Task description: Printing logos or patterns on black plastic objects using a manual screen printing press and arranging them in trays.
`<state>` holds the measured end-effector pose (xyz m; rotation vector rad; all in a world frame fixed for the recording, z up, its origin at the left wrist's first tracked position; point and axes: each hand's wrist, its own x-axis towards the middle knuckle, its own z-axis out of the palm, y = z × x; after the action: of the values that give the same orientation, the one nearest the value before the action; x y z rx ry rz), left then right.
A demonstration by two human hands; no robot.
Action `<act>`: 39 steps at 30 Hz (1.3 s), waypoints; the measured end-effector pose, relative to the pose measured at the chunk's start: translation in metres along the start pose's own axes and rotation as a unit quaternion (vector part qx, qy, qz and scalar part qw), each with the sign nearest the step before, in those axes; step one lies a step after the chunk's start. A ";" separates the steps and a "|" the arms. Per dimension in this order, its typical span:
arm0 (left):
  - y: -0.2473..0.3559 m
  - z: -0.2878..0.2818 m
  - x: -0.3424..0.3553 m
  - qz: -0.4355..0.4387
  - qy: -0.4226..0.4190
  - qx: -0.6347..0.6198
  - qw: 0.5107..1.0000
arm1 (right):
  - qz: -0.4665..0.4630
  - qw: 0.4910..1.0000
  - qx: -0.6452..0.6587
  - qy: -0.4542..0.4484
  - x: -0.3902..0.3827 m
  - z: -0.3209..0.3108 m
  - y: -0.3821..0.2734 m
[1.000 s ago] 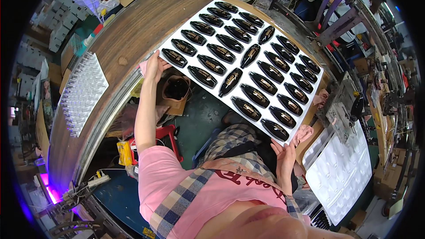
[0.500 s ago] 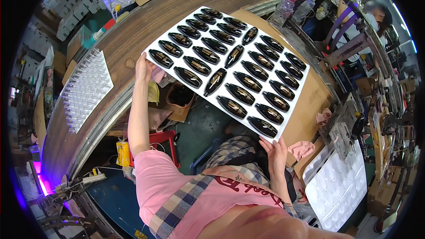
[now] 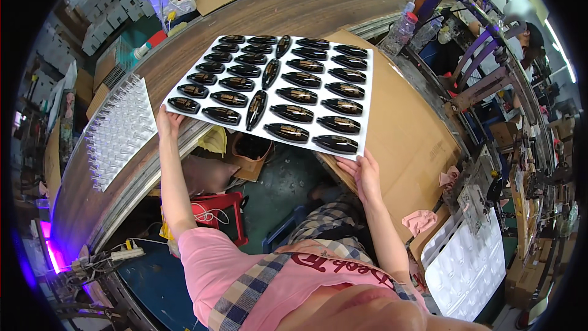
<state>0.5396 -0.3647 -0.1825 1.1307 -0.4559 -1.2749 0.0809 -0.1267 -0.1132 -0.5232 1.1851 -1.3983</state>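
Observation:
Between my two hands is a white plastic tray [image 3: 270, 99] holding rows of glossy black oval pieces [image 3: 345, 90] with gold print. My left hand [image 3: 169, 121] is closed on its near left corner, fingers partly under the rim. At the near right corner, my right hand [image 3: 365, 173] grips the edge, thumb toward the top and fingers mostly beneath. The tray spans the curved wooden table and a brown cardboard sheet [image 3: 410, 129]; I cannot tell whether its far side rests on them. The pieces stay in their rows, several set crosswise in one column.
A panel of clear upright spikes [image 3: 122, 132] lies on the table at left. White moulded trays [image 3: 468, 270] lean at lower right, near a pink cloth [image 3: 419, 222]. Plastic jars [image 3: 401, 30] and a metal machine frame [image 3: 490, 79] stand at right. A red stool [image 3: 231, 208] is below the table.
Both hands have carried the tray left and turned it counterclockwise. Its right corner has risen away from my body, and my right arm reaches farther forward.

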 end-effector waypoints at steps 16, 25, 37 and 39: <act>-0.005 -0.053 -0.037 0.060 0.107 -0.094 0.988 | 0.017 0.984 -0.151 -0.092 0.156 0.037 -0.032; -0.013 -0.058 -0.021 0.090 0.148 -0.118 0.978 | 0.058 0.972 -0.185 -0.133 0.230 0.073 -0.042; -0.026 -0.043 0.029 0.082 0.174 -0.157 0.969 | 0.074 0.982 -0.113 -0.135 0.318 0.114 -0.019; -0.033 -0.030 0.035 0.084 0.160 -0.167 0.969 | 0.113 0.985 -0.060 -0.115 0.335 0.109 -0.019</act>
<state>0.5573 -0.3802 -0.2340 0.9649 -0.0871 -0.9564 0.0884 -0.4767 -0.1614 -0.5974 1.1072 -1.0482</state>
